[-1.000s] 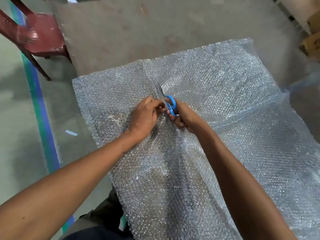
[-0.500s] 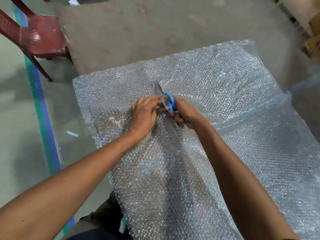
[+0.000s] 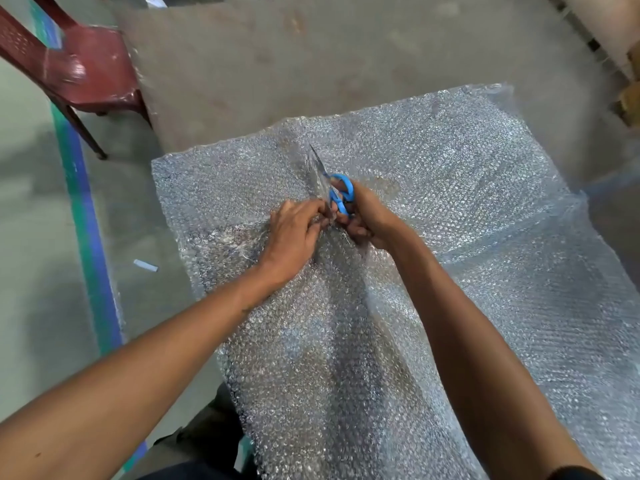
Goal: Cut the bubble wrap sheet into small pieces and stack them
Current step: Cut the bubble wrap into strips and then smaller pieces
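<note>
A large clear bubble wrap sheet (image 3: 450, 188) lies spread over the floor and my lap. My right hand (image 3: 369, 220) grips blue-handled scissors (image 3: 337, 194) near the sheet's middle, the metal blades pointing away from me toward the far edge. My left hand (image 3: 294, 233) sits just left of the scissors, its fingers pinching the bubble wrap beside the blades. A cut line runs back from the scissors toward me between my forearms.
A red plastic chair (image 3: 79, 71) stands at the upper left. A green and blue floor stripe (image 3: 86, 216) runs down the left side, with a small white scrap (image 3: 145, 265) beside it. Cardboard boxes (image 3: 627, 95) sit at the right edge. Bare concrete floor lies beyond the sheet.
Both hands and the scissors have crept slightly farther along the sheet, and my left fingers have re-gripped the wrap closer to the blades.
</note>
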`<move>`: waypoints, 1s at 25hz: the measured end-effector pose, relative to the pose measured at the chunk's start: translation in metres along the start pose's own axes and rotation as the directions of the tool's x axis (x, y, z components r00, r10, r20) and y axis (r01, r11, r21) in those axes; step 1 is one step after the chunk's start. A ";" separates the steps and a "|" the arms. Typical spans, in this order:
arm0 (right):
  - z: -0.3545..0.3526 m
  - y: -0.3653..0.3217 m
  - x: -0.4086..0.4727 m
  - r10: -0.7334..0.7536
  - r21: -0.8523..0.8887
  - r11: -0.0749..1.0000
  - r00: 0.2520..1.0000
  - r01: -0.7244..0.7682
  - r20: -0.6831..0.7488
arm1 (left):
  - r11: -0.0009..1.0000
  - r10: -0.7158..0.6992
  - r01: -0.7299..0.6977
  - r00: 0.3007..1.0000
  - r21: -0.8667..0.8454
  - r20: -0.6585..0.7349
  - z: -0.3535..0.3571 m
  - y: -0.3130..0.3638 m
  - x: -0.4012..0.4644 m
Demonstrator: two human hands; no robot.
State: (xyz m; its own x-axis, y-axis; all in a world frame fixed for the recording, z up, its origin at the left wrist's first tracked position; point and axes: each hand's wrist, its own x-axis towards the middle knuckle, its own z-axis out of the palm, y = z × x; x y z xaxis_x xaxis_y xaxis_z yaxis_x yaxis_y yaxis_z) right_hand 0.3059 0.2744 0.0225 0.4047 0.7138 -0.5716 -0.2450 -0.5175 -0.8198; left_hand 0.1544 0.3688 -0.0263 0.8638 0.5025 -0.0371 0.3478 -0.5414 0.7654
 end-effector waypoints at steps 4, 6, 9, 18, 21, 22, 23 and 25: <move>0.000 -0.003 0.010 -0.002 0.011 1.000 1.000 0.003 -0.014 | 0.998 -0.007 0.003 0.997 -0.055 -0.072 -0.008 0.006 0.003; -0.004 -0.003 0.013 0.001 0.006 1.000 1.000 -0.001 -0.003 | 0.993 -0.057 0.034 0.978 -0.116 -0.203 -0.019 0.011 0.021; -0.008 -0.003 0.018 0.016 0.005 1.000 1.000 -0.016 0.011 | 0.992 -0.128 0.118 0.957 -0.054 -0.258 -0.038 0.003 0.067; -0.011 -0.001 0.027 0.064 -0.045 0.997 0.997 -0.062 0.038 | 0.960 -0.140 0.137 0.990 0.243 -0.008 -0.067 -0.032 0.131; -0.007 -0.009 0.033 0.031 0.015 0.999 0.997 -0.032 0.074 | 0.949 -0.119 0.107 0.993 0.296 0.022 -0.063 -0.035 0.129; -0.006 -0.012 0.034 0.020 0.032 0.999 0.997 -0.023 0.079 | 0.946 -0.114 0.100 0.993 0.309 0.025 -0.062 -0.036 0.129; -0.005 -0.016 0.035 0.010 0.034 0.999 0.996 -0.013 0.084 | 0.943 -0.110 0.096 0.994 0.317 0.027 -0.063 -0.037 0.130; -0.004 -0.018 0.040 -0.001 0.016 1.000 0.997 0.000 0.078 | 0.943 -0.109 0.090 0.993 0.319 0.041 -0.064 -0.037 0.131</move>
State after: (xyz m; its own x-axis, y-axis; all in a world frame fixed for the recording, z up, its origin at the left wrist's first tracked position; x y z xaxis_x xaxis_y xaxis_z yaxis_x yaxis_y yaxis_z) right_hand 0.3307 0.3105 0.0145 0.3348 0.7491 -0.5716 -0.2593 -0.5100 -0.8202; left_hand 0.2313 0.4984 -0.0186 0.8350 0.5303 -0.1466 0.5225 -0.6807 0.5135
